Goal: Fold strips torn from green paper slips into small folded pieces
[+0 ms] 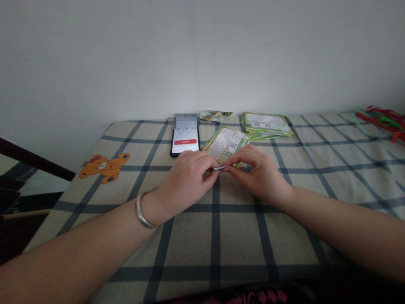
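Observation:
My left hand [187, 179] and my right hand [255, 171] meet at the middle of a checked cloth [221, 228]. Both are closed in a pinch on the near edge of a green and white printed card [225, 143], which tilts up and away from me. A small silvery bit [219, 168] shows between the fingertips; I cannot make out what it is. A silver bangle [142, 213] sits on my left wrist.
A phone [185, 141] with a lit timer screen lies just behind my left hand. A stack of similar green cards [266, 124] lies at the back, with a torn wrapper [215, 115] beside it. Red and green strips [384, 119] lie far right. A white wall rises behind.

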Available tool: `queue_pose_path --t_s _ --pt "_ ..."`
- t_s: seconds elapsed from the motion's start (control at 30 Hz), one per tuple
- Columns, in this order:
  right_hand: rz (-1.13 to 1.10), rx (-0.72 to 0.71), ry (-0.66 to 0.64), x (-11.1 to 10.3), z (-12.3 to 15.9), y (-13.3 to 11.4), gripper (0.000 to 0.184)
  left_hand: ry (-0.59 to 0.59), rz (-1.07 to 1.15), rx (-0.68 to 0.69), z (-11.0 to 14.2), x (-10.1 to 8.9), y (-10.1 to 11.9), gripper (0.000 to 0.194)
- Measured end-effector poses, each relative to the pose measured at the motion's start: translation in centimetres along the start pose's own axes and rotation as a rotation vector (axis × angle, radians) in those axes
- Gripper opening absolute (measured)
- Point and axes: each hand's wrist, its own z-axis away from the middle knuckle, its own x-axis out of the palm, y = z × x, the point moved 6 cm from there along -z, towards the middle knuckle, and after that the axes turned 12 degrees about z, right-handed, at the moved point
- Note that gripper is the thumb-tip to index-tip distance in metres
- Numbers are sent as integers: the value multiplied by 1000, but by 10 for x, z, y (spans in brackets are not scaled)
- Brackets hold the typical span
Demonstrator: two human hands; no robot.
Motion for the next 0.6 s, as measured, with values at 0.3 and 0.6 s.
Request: queue_pose_path --t_s 0.3,0.6 --pt "-383 203 -70 5 0 16 6 9 1 78 -1 -2 3 10" --pt "-456 318 -64 13 -2 25 13 61 122 -33 -2 -6 -11 17"
